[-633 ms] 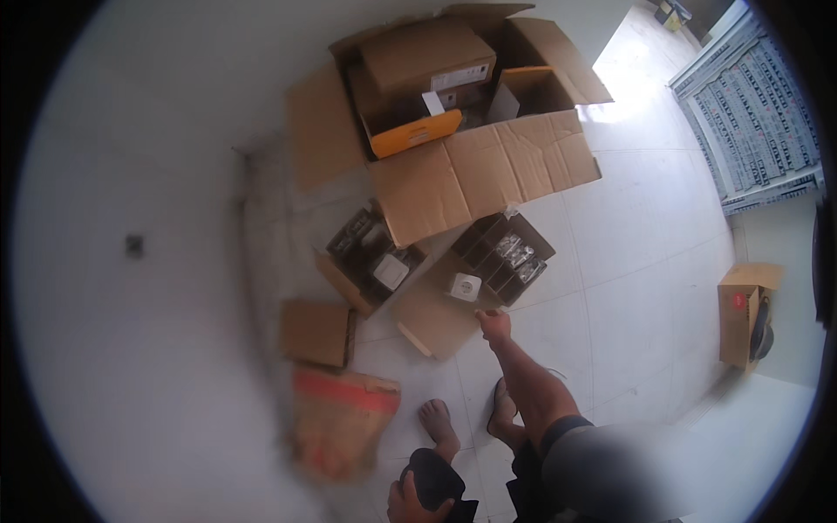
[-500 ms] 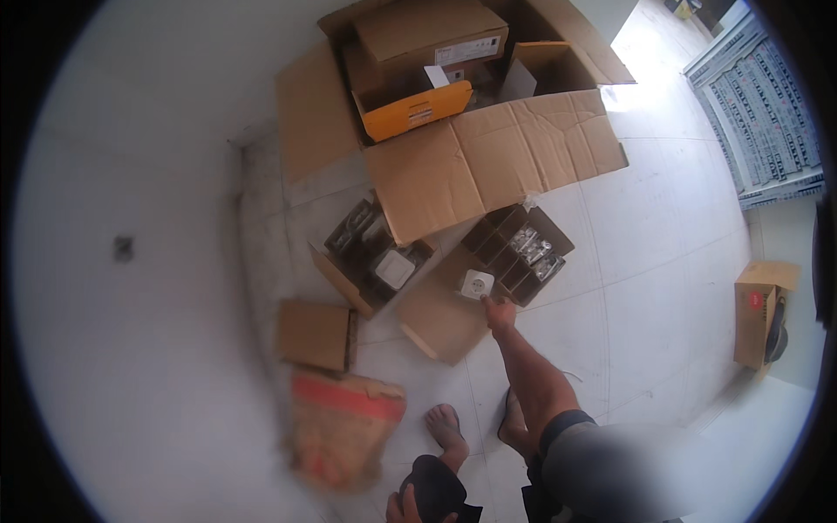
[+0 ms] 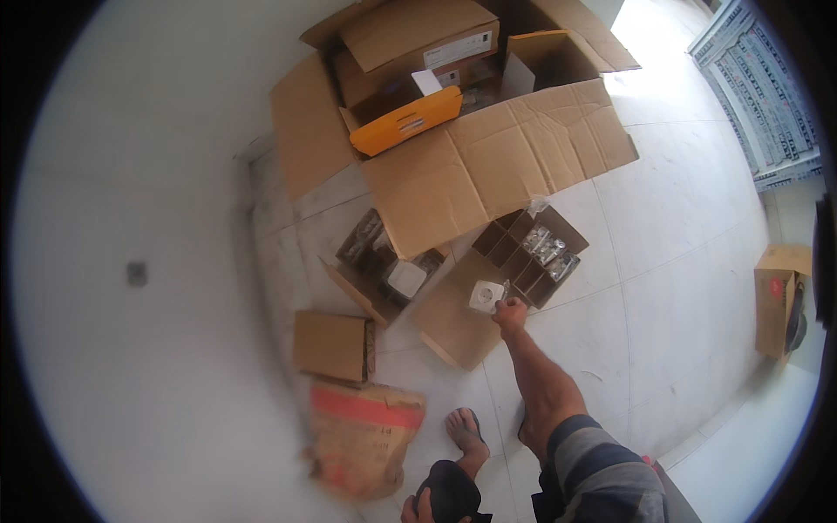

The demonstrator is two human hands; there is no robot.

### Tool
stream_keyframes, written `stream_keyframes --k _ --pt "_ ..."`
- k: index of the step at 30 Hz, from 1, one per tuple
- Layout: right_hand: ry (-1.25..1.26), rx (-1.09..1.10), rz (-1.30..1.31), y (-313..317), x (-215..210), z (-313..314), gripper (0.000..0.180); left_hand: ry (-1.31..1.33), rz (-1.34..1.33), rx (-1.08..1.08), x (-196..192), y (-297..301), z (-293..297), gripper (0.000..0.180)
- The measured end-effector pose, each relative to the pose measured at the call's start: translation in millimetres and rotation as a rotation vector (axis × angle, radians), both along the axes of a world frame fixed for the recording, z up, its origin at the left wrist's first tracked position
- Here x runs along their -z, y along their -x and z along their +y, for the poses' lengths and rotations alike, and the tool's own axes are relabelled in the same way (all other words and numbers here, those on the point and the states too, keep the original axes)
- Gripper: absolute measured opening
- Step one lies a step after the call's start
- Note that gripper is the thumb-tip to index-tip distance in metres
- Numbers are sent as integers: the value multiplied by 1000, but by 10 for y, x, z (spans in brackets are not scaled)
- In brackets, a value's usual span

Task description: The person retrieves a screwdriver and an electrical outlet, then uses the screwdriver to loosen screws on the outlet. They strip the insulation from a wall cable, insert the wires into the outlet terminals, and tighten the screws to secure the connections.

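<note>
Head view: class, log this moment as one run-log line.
right hand: holds small white item | at divided carton | left hand: low, by knee

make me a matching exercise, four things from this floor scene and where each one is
Things:
1. right hand
2. orange folder
3. divided box
4. red-banded sack

Places:
A. in the big open carton at the top
B. holding a small white item at the divided box
C. near the bare foot, lower left
D. on the tiles below the big carton's flap

Pairs: 1-B, 2-A, 3-D, 4-C
</note>
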State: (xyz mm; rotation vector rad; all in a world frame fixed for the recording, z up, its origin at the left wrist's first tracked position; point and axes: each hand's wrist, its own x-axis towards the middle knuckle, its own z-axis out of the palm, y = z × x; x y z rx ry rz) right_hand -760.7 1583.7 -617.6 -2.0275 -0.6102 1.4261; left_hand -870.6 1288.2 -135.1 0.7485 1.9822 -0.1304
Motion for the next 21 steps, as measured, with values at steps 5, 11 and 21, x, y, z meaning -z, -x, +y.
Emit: stream_keyframes --k 5,11,21 --pt "-126 -16 125 -190 -1255 -163 12 -85 -21 10 -136 -67 -47 92" --pt "-175 -171 253 -603 -3779 -437 11 -239 13 42 193 -138 -736 86" --pt "-144 -547 181 -1653 -6833 -1632 29 -995 -330 303 174 -369 311 51"
